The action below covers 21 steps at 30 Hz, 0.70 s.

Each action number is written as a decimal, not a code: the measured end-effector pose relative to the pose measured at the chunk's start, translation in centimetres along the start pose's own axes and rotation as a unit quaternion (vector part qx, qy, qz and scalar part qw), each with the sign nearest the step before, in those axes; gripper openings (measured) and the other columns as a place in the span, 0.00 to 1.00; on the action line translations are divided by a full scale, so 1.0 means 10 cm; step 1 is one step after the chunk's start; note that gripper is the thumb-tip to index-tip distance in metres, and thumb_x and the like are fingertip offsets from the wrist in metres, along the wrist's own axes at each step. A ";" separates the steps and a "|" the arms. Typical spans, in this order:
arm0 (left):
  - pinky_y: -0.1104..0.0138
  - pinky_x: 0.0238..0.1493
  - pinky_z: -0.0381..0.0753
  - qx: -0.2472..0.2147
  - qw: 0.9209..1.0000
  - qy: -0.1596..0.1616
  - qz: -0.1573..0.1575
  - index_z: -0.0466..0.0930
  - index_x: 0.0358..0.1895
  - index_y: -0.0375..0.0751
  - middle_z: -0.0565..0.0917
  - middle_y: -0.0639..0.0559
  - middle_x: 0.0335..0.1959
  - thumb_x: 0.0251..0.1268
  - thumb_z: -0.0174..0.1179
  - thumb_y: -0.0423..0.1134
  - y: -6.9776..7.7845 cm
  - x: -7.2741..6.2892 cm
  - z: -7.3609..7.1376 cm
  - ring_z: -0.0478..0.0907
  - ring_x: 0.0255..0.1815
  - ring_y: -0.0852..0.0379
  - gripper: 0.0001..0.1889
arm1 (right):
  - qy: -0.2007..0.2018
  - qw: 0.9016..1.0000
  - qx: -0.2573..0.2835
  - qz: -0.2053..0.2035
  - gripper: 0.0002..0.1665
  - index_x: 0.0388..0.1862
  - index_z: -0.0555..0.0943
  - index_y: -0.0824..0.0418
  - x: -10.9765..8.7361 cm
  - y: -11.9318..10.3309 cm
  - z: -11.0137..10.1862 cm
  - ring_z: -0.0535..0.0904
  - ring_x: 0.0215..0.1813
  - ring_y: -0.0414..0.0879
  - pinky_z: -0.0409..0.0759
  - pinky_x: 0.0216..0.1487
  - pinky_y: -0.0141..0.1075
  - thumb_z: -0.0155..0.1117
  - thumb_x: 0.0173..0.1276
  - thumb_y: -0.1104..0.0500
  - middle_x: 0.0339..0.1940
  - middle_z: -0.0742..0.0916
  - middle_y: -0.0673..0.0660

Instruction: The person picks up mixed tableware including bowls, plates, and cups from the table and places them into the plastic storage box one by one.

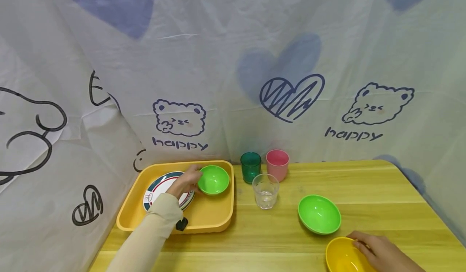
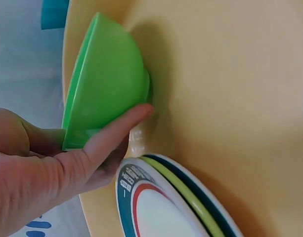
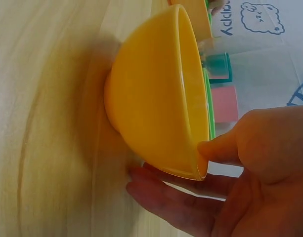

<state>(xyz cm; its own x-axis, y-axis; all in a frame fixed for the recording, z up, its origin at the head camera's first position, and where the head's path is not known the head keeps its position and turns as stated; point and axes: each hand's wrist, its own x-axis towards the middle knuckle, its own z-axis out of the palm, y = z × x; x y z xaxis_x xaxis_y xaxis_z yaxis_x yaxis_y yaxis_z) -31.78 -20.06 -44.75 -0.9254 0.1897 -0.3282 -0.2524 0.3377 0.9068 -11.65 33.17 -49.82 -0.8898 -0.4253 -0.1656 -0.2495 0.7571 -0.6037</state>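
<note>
Inside the orange tray (image 1: 207, 217), my left hand (image 1: 186, 181) pinches the side of a small green bowl (image 1: 214, 180). Its thumb is at the rim and its fingers reach along the outer wall and under it, as the left wrist view shows. Below those fingers lies a stack of plates (image 2: 156, 212) with dark green and red bands. At the front right, my right hand (image 1: 387, 252) holds a yellow bowl (image 3: 151, 94) by its rim, thumb over the edge and fingers outside. The yellow bowl stands upright close over the wooden table.
A second green bowl (image 1: 319, 215) sits just behind the yellow one. Right of the tray stand a clear cup (image 1: 265, 193), a teal cup (image 1: 251, 168) and a pink cup (image 1: 277, 166). A printed white cloth (image 1: 233, 134) hangs behind the wooden table (image 1: 276, 239).
</note>
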 end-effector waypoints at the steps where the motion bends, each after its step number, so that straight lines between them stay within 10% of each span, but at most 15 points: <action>1: 0.33 0.48 0.81 0.003 1.000 -0.001 -0.002 0.61 0.69 0.16 0.75 0.22 0.53 0.72 0.35 0.22 0.00 0.00 0.00 0.80 0.43 0.37 0.24 | -0.002 1.000 0.007 0.003 0.13 0.53 0.82 0.67 0.00 0.01 0.00 0.82 0.40 0.38 0.85 0.37 0.40 0.58 0.79 0.60 0.43 0.88 0.51; 11: 0.32 0.48 0.81 0.018 1.000 -0.010 -0.020 0.58 0.71 0.17 0.70 0.20 0.58 0.68 0.34 0.19 0.00 0.04 -0.01 0.78 0.51 0.29 0.27 | 0.001 1.000 -0.001 0.020 0.12 0.55 0.81 0.63 -0.05 -0.14 -0.01 0.76 0.37 0.32 0.81 0.36 0.35 0.56 0.77 0.67 0.43 0.86 0.48; 18: 0.30 0.48 0.79 0.033 0.999 -0.001 -0.025 0.58 0.69 0.16 0.71 0.19 0.56 0.65 0.33 0.18 0.01 0.05 0.02 0.78 0.52 0.26 0.27 | 0.005 1.000 0.011 -0.012 0.11 0.56 0.82 0.56 0.00 0.46 0.19 0.78 0.38 0.32 0.81 0.34 0.34 0.56 0.80 0.61 0.43 0.85 0.42; 21: 0.31 0.48 0.80 0.044 0.999 -0.008 -0.026 0.57 0.70 0.16 0.72 0.20 0.56 0.65 0.34 0.19 -0.01 0.06 0.02 0.77 0.54 0.27 0.28 | 0.008 0.999 0.017 -0.031 0.11 0.55 0.81 0.61 -0.06 0.25 0.09 0.77 0.37 0.31 0.79 0.32 0.33 0.56 0.79 0.64 0.42 0.86 0.45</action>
<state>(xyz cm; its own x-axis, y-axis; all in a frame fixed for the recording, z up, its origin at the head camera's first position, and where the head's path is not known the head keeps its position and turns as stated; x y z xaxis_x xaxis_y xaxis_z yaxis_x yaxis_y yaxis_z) -32.27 -19.76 -45.07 -0.9069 0.1846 -0.3788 -0.2729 0.4277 0.8617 -11.39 34.84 -51.94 -0.8790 -0.4625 -0.1159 -0.2904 0.7121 -0.6392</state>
